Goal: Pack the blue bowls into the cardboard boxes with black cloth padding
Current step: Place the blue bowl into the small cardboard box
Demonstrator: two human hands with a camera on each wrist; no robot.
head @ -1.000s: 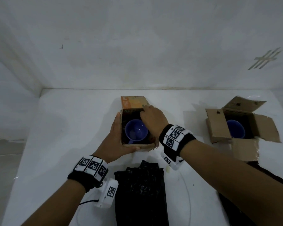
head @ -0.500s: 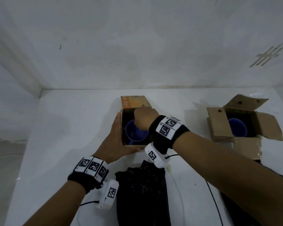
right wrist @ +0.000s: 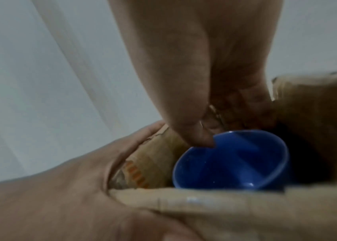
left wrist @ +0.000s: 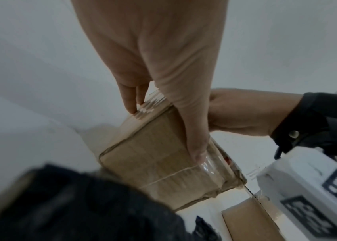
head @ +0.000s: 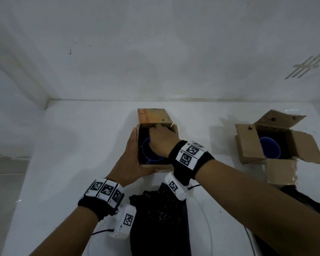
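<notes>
A small cardboard box (head: 153, 117) with an orange back flap stands mid-table, lined in black, with a blue bowl (head: 146, 147) inside. My left hand (head: 131, 156) lies flat against the box's left wall, thumb along the front face (left wrist: 153, 154). My right hand (head: 161, 139) reaches over the bowl (right wrist: 231, 159) to the far wall, where thumb and fingers (right wrist: 252, 97) pinch a cardboard flap edge. A second box (head: 248, 143) at the right stands with open flaps and holds another blue bowl (head: 270, 150).
A folded black cloth (head: 159, 218) lies in front of the middle box, between my forearms. Another black cloth (head: 303, 202) lies at the right front, below the second box. White walls close off the back and left of the white table (head: 81, 145).
My right hand has moved from the box's right edge across the bowl to the far wall, and the wrist has dropped lower. My left hand and the box have stayed put.
</notes>
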